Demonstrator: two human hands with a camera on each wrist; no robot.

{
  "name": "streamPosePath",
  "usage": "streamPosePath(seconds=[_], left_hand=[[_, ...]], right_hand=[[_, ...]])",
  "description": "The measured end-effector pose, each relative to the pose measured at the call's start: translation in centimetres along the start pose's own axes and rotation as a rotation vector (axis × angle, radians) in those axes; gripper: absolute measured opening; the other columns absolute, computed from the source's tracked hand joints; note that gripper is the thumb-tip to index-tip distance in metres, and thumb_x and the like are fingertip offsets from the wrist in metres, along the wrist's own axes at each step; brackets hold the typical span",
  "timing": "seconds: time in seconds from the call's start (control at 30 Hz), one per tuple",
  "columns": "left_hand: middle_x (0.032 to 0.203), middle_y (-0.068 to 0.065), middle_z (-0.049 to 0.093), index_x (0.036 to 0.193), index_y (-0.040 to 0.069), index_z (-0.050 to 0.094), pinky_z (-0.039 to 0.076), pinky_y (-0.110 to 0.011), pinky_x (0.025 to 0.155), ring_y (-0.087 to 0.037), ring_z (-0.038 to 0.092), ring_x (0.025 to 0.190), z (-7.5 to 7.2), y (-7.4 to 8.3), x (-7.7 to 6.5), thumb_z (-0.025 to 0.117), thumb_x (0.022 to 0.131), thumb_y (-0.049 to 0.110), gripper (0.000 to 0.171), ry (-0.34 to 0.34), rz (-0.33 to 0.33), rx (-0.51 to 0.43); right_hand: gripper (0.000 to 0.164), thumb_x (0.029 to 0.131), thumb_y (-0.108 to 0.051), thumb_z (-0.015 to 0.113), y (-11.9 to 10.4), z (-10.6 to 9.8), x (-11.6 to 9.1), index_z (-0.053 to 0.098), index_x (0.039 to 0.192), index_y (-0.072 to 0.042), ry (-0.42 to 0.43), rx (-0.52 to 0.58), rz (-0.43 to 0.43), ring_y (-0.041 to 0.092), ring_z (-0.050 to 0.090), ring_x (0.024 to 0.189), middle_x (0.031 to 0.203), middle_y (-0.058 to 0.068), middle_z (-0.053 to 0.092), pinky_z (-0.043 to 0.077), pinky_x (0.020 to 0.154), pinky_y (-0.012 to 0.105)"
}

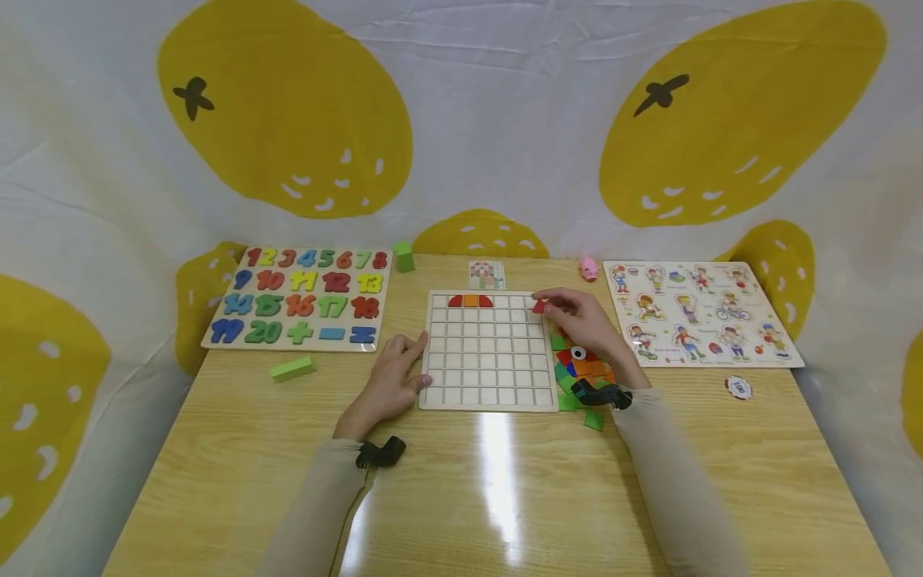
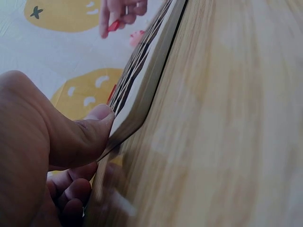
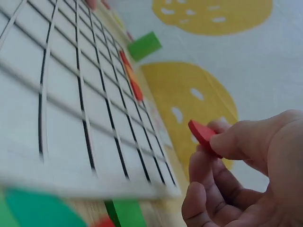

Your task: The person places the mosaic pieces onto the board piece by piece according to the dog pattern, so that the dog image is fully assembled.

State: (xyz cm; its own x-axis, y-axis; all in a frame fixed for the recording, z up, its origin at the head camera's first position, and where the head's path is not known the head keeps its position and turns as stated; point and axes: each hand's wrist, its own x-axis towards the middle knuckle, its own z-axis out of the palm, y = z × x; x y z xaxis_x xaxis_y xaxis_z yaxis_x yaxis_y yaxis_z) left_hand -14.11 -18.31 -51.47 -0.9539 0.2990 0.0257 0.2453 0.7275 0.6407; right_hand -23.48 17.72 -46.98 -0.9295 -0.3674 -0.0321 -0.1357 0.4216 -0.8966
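A wooden grid board [image 1: 487,353] lies on the table between the hands. In its top row sit an orange square tile [image 1: 471,301] and two red quarter-round tiles, one on each side. My right hand [image 1: 580,320] pinches a small red tile [image 3: 204,137] between thumb and fingers, over the board's top right corner. My left hand [image 1: 392,377] rests at the board's left edge, thumb and index finger apart along it. In the left wrist view its thumb [image 2: 90,135] presses on the board's rim. Loose coloured tiles [image 1: 587,369] are heaped right of the board, partly hidden under the right hand.
A number puzzle [image 1: 299,300] lies at left, a sports-figure puzzle [image 1: 699,312] at right. Behind the board lies a small picture card [image 1: 487,275]. A pink pig figure [image 1: 589,268], two green blocks [image 1: 292,369] and a poker chip [image 1: 739,388] stand or lie around.
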Motion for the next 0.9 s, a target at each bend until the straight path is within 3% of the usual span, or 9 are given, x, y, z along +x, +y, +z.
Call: streamPosePath(seconds=[0.3, 0.57, 0.77, 0.9], left_hand=[[0.11, -0.004, 0.044, 0.155, 0.012, 0.031, 0.031, -0.034, 0.086, -0.019, 0.037, 0.098, 0.0, -0.1, 0.0, 0.069, 0.091, 0.019, 0.075, -0.006, -0.009, -0.005], [0.11, -0.002, 0.043, 0.155, 0.013, 0.031, 0.032, -0.033, 0.086, -0.018, 0.037, 0.099, 0.0, -0.2, 0.1, 0.069, 0.091, 0.019, 0.075, -0.012, -0.018, -0.006], [0.11, -0.003, 0.043, 0.155, 0.012, 0.031, 0.032, -0.033, 0.086, -0.018, 0.037, 0.099, -0.1, 0.0, 0.1, 0.068, 0.091, 0.018, 0.074, -0.018, -0.015, -0.007], [0.109, -0.003, 0.042, 0.155, 0.011, 0.032, 0.032, -0.033, 0.084, -0.018, 0.036, 0.098, -0.1, -0.1, 0.0, 0.068, 0.091, 0.018, 0.074, -0.012, -0.011, -0.004]], right_hand=[[0.03, 0.089, -0.022, 0.074, -1.7, 5.2, 2.5, 0.064, 0.113, -0.007, -0.006, 0.053, -0.013, 0.026, 0.064, 0.089, 0.103, 0.012, 0.066, 0.052, 0.077, 0.03], [0.035, 0.093, -0.013, 0.068, -3.5, 8.4, 4.8, 0.059, 0.127, -0.006, -0.004, 0.081, -0.141, 0.029, 0.053, 0.066, 0.084, 0.017, 0.062, 0.042, 0.06, 0.029], [0.035, 0.084, -0.021, 0.079, -4.0, 10.5, 6.0, 0.066, 0.113, -0.007, 0.037, 0.044, -0.111, 0.02, 0.069, 0.079, 0.089, 0.01, 0.073, 0.049, 0.066, 0.028], [0.036, 0.077, -0.023, 0.085, -4.5, 12.1, 6.9, 0.069, 0.105, -0.009, 0.078, -0.032, -0.115, 0.016, 0.069, 0.079, 0.089, 0.005, 0.073, 0.051, 0.066, 0.028]])
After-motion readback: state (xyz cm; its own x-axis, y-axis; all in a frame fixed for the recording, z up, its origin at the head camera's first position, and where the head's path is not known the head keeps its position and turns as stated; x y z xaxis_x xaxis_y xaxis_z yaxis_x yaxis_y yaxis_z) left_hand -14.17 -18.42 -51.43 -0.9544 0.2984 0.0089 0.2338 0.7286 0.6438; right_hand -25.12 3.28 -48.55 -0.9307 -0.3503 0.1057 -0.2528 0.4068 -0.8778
